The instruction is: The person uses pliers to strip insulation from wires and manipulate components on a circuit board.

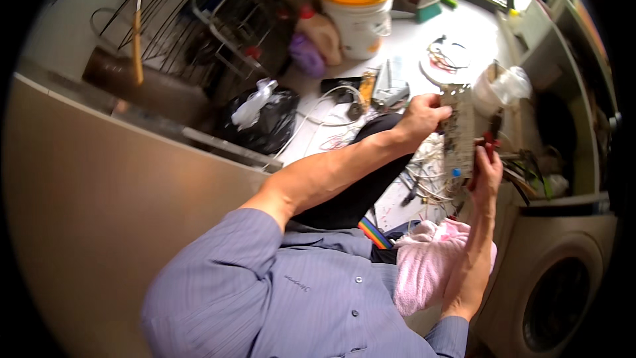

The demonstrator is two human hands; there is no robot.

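A long, narrow circuit board [457, 134], pale and dotted with small parts, is held upright over the floor. My left hand [424, 118] is closed on its upper left edge, thumb and fingers pinching it. A blue part [456, 173] shows near the board's lower end. Beside the board's right edge, my right hand [487, 171] is closed round red-handled pliers [491, 138]. The dark head of the pliers points away from me; whether it touches the board I cannot tell. Loose wires and cables [427, 176] lie beneath the board. A pink towel [430, 262] is under my right forearm.
A black bag [260, 129] and a wire rack [225, 20] stand left. Beyond are a purple bottle [307, 55] and a white bucket with a yellow rim [358, 16]. A white tub [489, 86] and shelving [573, 73] stand right; a washing machine [517, 258] is near right.
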